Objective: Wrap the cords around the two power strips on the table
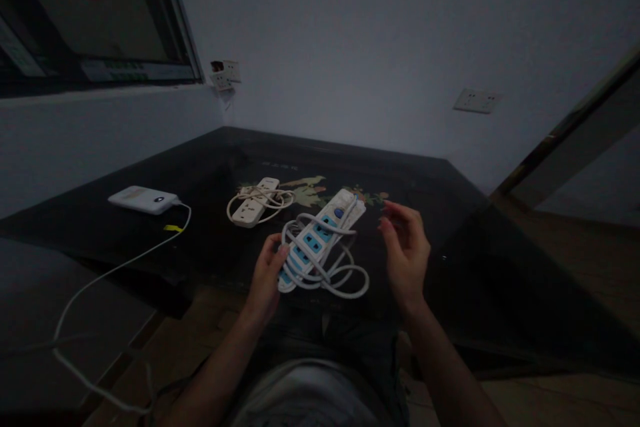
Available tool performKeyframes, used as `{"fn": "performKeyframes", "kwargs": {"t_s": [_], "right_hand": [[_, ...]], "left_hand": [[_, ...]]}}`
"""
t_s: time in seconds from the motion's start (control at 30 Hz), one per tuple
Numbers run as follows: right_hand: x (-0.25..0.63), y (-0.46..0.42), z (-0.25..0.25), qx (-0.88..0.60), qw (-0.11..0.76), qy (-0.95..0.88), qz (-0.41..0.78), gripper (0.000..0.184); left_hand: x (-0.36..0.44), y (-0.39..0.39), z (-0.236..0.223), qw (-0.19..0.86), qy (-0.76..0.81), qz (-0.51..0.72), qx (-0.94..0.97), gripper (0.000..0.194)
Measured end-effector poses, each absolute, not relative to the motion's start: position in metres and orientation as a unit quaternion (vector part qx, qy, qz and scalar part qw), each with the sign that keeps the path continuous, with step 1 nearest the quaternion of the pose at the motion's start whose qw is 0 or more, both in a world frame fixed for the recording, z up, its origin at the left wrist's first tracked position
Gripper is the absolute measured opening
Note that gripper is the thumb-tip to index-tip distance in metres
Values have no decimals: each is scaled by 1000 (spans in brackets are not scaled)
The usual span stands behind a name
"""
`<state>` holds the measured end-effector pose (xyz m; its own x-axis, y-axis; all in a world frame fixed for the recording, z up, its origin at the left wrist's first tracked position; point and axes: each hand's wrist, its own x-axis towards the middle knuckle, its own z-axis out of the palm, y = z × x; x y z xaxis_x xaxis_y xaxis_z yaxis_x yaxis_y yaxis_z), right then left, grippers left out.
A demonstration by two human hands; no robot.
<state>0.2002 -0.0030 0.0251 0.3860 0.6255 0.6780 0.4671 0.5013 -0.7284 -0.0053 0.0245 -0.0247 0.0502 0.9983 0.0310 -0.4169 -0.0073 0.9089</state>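
In the head view, my left hand (267, 273) grips the near left end of a white power strip (326, 221) that has blue sockets and a dark blue button at its far end. A pale cord is looped around the strip, with loose coils hanging by its right side. The strip is tilted, its far end pointing to the upper right. To its right, my right hand (407, 250) is apart from it, thumb and fingers separated and nothing between them. Behind and to the left, a smaller white power strip (246, 212) lies on the table with its own cord wound over it.
The dark glossy table (200, 160) has a printed flower pattern. A white power bank (143, 200) lies at its left, a cable running down off the front edge, beside a yellow scrap (173, 228). Wall sockets (477, 101) are on the back wall; a window (100, 13) is at left.
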Motion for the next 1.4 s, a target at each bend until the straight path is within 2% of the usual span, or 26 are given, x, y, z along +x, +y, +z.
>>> {"fn": "performKeyframes", "kwargs": {"t_s": [0.07, 0.13, 0.2, 0.27, 0.33, 0.47, 0.7, 0.8, 0.97, 1.07, 1.13, 1.4], "right_hand": [[210, 5, 13, -509, 644, -522, 232, 39], [215, 13, 1, -485, 567, -527, 408, 53], [215, 22, -9, -447, 496, -540, 512, 63], [211, 32, -16, -430, 466, -543, 551, 69], [205, 44, -21, -452, 453, -525, 561, 67], [194, 70, -34, -519, 436, -489, 550, 50], [187, 98, -44, -556, 408, -502, 521, 35], [185, 106, -40, -568, 395, -508, 513, 41], [189, 117, -36, -580, 382, -519, 499, 71], [196, 122, -38, -588, 378, -528, 483, 81], [201, 126, -40, -597, 380, -532, 466, 82], [193, 145, -48, -615, 368, -569, 402, 67]], "left_hand": [[-5, 35, -25, 607, 354, 586, 403, 37], [-4, 47, -24, 605, 351, 582, 415, 38], [-4, 60, -24, 594, 360, 569, 440, 41], [-4, 73, -25, 571, 387, 543, 478, 43], [-6, 87, -28, 553, 418, 510, 510, 45], [-10, 112, -39, 526, 444, 476, 547, 48], [-17, 144, -46, 418, 501, 446, 612, 35], [-20, 150, -46, 362, 524, 429, 641, 33], [-18, 146, -46, 315, 540, 382, 681, 39], [-18, 144, -44, 305, 540, 357, 699, 43], [-18, 145, -43, 300, 544, 346, 703, 45], [-18, 150, -51, 299, 562, 346, 689, 48]]}}
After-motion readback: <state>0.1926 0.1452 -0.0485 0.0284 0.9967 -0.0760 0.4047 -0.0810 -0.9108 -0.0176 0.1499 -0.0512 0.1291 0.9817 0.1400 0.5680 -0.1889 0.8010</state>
